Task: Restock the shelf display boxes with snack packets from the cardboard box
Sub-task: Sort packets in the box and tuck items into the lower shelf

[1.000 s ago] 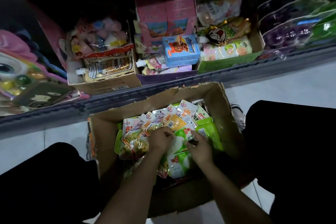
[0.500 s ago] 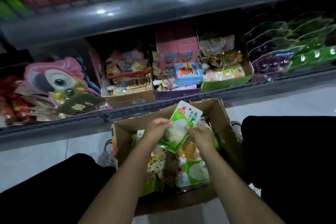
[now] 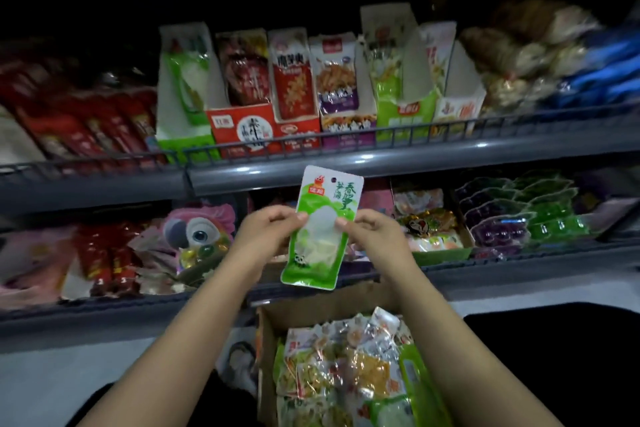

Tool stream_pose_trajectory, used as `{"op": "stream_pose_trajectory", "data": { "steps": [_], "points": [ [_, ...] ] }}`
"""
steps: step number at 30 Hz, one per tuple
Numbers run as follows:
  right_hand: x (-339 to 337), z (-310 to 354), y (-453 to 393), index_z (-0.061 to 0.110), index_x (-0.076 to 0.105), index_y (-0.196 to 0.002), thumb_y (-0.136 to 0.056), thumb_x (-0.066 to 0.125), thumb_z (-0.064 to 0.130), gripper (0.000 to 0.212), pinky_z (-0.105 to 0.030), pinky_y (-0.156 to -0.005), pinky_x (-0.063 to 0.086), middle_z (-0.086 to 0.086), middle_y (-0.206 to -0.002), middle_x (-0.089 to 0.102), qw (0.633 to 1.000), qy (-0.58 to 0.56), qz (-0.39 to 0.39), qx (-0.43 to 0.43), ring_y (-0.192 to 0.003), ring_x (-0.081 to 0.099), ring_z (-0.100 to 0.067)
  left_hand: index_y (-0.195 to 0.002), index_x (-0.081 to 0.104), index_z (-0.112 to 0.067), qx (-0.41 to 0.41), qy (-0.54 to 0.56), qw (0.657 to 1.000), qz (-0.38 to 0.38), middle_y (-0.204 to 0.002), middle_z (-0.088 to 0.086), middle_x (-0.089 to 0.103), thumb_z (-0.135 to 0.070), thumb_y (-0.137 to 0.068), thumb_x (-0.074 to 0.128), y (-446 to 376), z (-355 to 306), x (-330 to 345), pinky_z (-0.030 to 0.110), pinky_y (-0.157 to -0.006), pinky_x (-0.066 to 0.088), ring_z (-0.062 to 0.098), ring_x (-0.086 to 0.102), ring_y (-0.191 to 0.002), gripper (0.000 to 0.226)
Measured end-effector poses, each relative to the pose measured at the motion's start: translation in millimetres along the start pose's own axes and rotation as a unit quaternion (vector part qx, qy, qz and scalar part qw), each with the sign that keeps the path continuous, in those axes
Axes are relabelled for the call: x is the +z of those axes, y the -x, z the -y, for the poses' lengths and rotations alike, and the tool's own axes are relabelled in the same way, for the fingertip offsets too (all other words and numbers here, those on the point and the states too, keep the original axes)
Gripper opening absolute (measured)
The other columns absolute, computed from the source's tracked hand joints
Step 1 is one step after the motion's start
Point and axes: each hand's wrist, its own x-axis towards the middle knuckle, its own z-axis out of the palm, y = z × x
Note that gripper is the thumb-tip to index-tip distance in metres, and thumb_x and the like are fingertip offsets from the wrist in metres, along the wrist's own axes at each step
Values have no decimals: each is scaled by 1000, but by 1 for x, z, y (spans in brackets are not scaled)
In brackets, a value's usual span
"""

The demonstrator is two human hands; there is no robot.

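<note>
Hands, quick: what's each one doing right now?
Left hand: pinches the left edge of the green snack packet.
Right hand: pinches the same packet's right edge.

The packet [image 3: 320, 232] held up is bright green and white, with a red logo, green lettering and a small black-and-white panda near the bottom. Upper shelf boxes: green and white [image 3: 185, 142], red with a white circle [image 3: 242, 128], purple [image 3: 348, 128]. A pink bird toy [image 3: 199, 229] has a grey beak. The brown cardboard box [image 3: 266, 322] holds green, yellow and white packets [image 3: 346, 367]
</note>
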Motion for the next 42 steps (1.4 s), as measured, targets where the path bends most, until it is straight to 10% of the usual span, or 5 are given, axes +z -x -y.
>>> {"op": "stream_pose_trajectory", "data": {
  "steps": [14, 20, 24, 31, 42],
  "points": [
    [88, 158, -75, 16, 61, -69, -86, 66, 23, 19, -15, -52, 43, 13, -53, 57, 975, 98, 93, -174, -47, 49, 4, -86, 65, -10, 124, 70, 987, -73, -85, 10, 65, -21, -87, 62, -31, -117, -117, 28, -61, 53, 21, 60, -72, 11],
    [145, 186, -143, 13, 64, -98, -83, 69, 25, 20, -21, -58, 40, -2, -86, 66, 972, 102, 58, -201, -62, 53, -6, -85, 64, -15, 144, 98, 977, -121, -84, 5, 67, -21, -88, 63, -89, -141, -161, 32, -71, 47, 20, 59, -75, 6],
    [175, 205, -182, 18, 56, -75, -82, 71, 22, 17, -26, -56, 40, -1, -73, 61, 970, 109, 40, -211, -55, 47, -10, -82, 65, -21, 150, 106, 969, -164, -85, 1, 67, -21, -86, 65, -127, -155, -185, 31, -75, 51, 15, 61, -74, 5],
    [198, 216, -227, 11, 62, -99, -81, 72, 25, 24, -36, -76, 51, -8, -98, 66, 962, 132, 43, -236, -84, 62, -21, -79, 61, -14, 157, 104, 965, -183, -77, 3, 65, -15, -86, 65, -170, -167, -211, 18, -51, 54, 13, 61, -65, 8],
    [201, 204, -255, 22, 51, -69, -84, 66, 39, 28, -25, -66, 38, -1, -83, 58, 893, 394, 54, -211, -82, 53, -16, -76, 65, -9, 160, -109, 949, -250, -87, 9, 68, -16, -78, 76, -207, -144, -225, 28, -66, 57, 18, 62, -74, 13]
  ]
}}
